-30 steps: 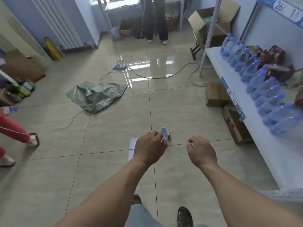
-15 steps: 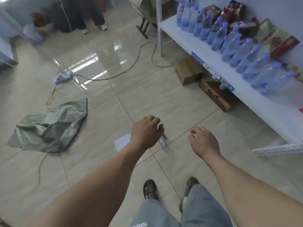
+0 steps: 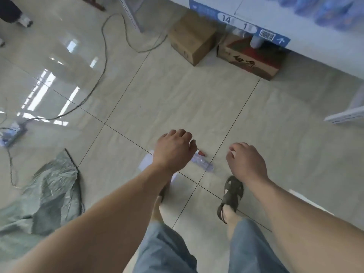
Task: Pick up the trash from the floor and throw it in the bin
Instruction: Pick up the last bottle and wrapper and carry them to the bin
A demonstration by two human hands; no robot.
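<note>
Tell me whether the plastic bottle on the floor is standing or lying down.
Lying down. The plastic bottle rests on its side on the floor tiles, red cap end pointing away, partly hidden behind the left hand.

Wearer: bare forearms, denim shorts, dark sandals.
Left hand [image 3: 173, 152] and right hand [image 3: 246, 161] ungloved, no sleeves in view, no watch or rings visible. Shorts [image 3: 167, 251] are light blue-grey denim, hems at about the knee. Sandal [image 3: 231, 194] on the right foot is dark, strapped, with cut-out openings; left one mostly hidden behind the arm.
</note>
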